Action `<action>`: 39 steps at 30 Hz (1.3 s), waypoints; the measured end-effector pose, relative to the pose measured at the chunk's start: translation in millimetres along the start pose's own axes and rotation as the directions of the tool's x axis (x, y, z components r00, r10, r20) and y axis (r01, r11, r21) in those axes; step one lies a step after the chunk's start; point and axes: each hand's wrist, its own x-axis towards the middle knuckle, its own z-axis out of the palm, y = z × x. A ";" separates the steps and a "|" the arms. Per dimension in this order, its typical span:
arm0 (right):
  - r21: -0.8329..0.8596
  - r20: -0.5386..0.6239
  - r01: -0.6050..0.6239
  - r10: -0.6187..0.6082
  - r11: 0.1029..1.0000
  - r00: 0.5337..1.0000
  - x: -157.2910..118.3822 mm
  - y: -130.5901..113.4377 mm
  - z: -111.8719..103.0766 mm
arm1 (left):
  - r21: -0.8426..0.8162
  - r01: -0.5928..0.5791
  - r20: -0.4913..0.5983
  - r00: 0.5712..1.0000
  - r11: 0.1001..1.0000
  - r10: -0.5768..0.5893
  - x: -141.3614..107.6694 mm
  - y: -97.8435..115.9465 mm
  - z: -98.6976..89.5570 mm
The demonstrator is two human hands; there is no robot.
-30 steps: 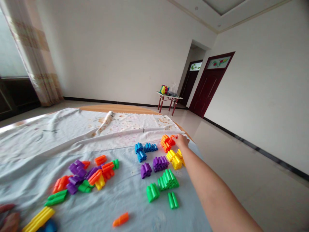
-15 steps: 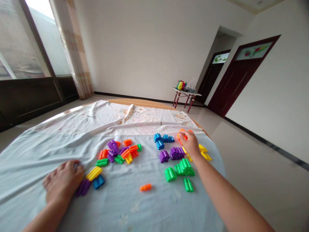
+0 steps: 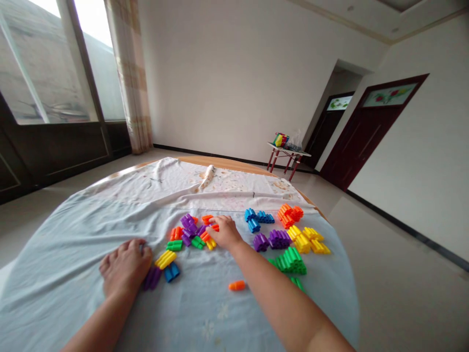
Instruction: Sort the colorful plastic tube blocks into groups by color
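My right hand [image 3: 226,232] reaches into a mixed heap of small plastic tube-shaped pieces, thumb and forefinger closed around an orange piece [image 3: 215,227]. Purple pieces [image 3: 188,223], green pieces [image 3: 174,245] and more orange pieces [image 3: 176,233] lie beside it in the heap. My left hand [image 3: 126,266] rests flat on the cloth, fingers spread and holding nothing. Close to its thumb side are dark purple tubes [image 3: 152,277], a yellow cluster [image 3: 165,259] and blue tubes [image 3: 172,272]. One orange bullet-shaped piece [image 3: 237,285] lies alone near my right forearm.
Grouped by colour on the right are blue [image 3: 252,220], orange [image 3: 289,215], purple [image 3: 279,239], yellow [image 3: 304,239] and green clusters [image 3: 291,261]. My forearm partly covers the green ones. A wrinkled cloth [image 3: 198,313] covers the round table. A small side table [image 3: 289,149] stands behind.
My right hand has moved left from the orange cluster to the mixed heap, uncovering the orange and yellow groups. My left hand stays flat on the cloth. The camera view has shifted.
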 end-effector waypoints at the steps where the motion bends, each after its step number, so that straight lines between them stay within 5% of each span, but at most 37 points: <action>1: -0.021 0.024 -0.007 0.008 1.000 1.000 8.0 -4.2 6.7 | -0.016 -0.006 -0.010 1.000 1.000 0.006 -0.4 0.0 0.2; 8: -0.143 0.200 -0.030 0.059 0.989 0.978 56.5 -37.2 51.4 | -0.014 0.006 -0.028 1.000 1.000 -0.006 -5.2 1.8 -1.9; 13: -0.256 0.388 -0.052 0.152 0.965 0.909 66.0 -43.7 59.1 | 0.006 -0.018 -0.041 0.999 1.000 0.018 -6.1 1.6 0.5; 20: -0.202 0.511 0.172 -0.047 0.964 0.858 24.8 -30.0 14.4 | -0.003 0.003 -0.008 1.000 1.000 -0.003 -5.6 1.1 4.7; 26: -0.135 0.639 0.288 -0.139 0.948 0.757 -18.9 -23.7 -39.0 | -0.010 0.007 0.005 1.000 1.000 -0.007 -5.5 3.3 2.9; 29: -0.061 0.576 0.247 -0.168 0.967 0.800 -25.7 -37.5 -48.0 | -0.017 0.008 0.004 1.000 1.000 -0.008 -6.0 3.9 2.5; 32: -0.015 0.392 0.253 -0.227 0.967 0.891 -22.7 -66.2 -28.0 | -0.020 0.002 -0.012 1.000 1.000 -0.003 -5.6 2.3 4.6; 36: -0.073 0.418 0.377 -0.315 0.924 0.852 -15.4 -102.6 22.9 | -0.047 -0.004 -0.035 0.999 0.999 0.003 -3.4 -1.9 7.7; 39: -0.142 0.514 0.394 -0.273 0.908 0.813 -17.8 -108.0 41.0 | -0.073 -0.010 -0.038 0.999 0.997 0.007 -2.4 -3.4 6.5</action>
